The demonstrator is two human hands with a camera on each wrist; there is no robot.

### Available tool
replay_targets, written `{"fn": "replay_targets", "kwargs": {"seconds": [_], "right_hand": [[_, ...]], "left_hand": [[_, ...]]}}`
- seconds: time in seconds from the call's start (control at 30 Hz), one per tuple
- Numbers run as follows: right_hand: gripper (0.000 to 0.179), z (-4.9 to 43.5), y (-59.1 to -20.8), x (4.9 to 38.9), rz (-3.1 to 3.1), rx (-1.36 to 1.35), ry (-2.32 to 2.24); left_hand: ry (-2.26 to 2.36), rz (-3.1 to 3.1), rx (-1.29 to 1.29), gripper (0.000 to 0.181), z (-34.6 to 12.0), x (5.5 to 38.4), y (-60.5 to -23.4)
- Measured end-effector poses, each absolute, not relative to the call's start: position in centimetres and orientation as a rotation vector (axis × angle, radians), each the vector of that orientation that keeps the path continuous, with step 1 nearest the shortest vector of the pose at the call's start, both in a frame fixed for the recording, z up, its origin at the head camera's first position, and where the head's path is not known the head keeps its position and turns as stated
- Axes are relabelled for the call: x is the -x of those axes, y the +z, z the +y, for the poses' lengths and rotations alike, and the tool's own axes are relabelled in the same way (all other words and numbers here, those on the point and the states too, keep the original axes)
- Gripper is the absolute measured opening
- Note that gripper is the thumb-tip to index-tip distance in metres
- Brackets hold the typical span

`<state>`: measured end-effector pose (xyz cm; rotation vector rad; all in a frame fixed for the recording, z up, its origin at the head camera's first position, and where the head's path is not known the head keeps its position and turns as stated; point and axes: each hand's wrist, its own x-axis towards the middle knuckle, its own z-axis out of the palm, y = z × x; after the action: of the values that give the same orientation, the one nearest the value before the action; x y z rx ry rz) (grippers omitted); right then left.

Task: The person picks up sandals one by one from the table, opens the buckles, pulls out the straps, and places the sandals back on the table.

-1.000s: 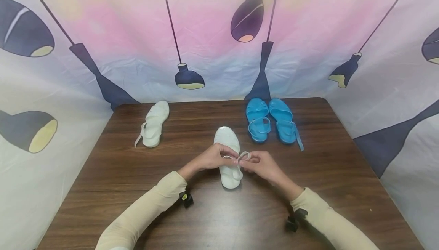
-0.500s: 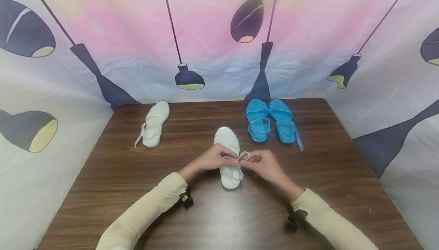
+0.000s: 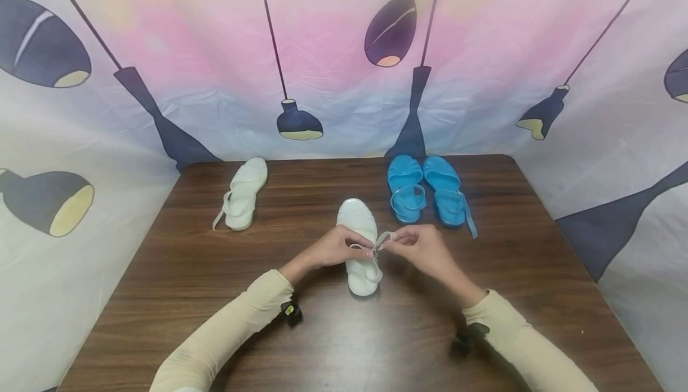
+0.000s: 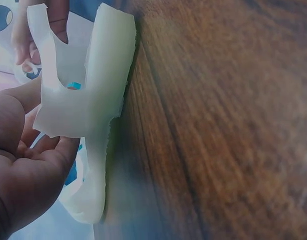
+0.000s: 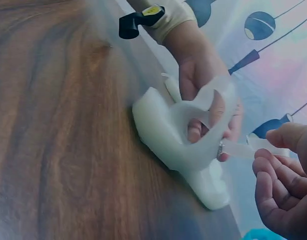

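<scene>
A white sandal (image 3: 357,216) stands sole down on the table, toe pointing away, near the middle in the head view. My left hand (image 3: 332,247) reaches over it from the left and pinches the ankle strap by the small metal buckle (image 5: 221,149). From the right, my right hand (image 3: 427,251) pinches the free end of the strap (image 5: 237,148) between thumb and fingers, drawn out from the buckle. The left wrist view shows the sandal's heel (image 4: 111,55) up close, with the left fingers partly hidden behind it.
Another white sandal (image 3: 251,180) lies at the back left of the brown wooden table (image 3: 301,332), its strap hanging loose. At the back right, two blue sandals (image 3: 404,171) stand side by side. A printed cloth (image 3: 226,39) hangs behind the table.
My right hand has moved slightly up and to the right, pulling the strap's end away from the buckle. The left hand has stayed in place.
</scene>
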<state>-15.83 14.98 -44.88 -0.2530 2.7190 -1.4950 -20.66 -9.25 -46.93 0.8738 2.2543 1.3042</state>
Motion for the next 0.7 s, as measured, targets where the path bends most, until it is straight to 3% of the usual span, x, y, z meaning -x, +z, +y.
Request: {"fn": "replay_targets", "kwargs": {"seconds": [0.7], "right_hand": [[0.014,18.1,-46.6,14.8,2.432,0.267,-1.325]], "left_hand": [[1.267,2.291,-0.868,0.023,-9.2,20.8,-46.9]]}}
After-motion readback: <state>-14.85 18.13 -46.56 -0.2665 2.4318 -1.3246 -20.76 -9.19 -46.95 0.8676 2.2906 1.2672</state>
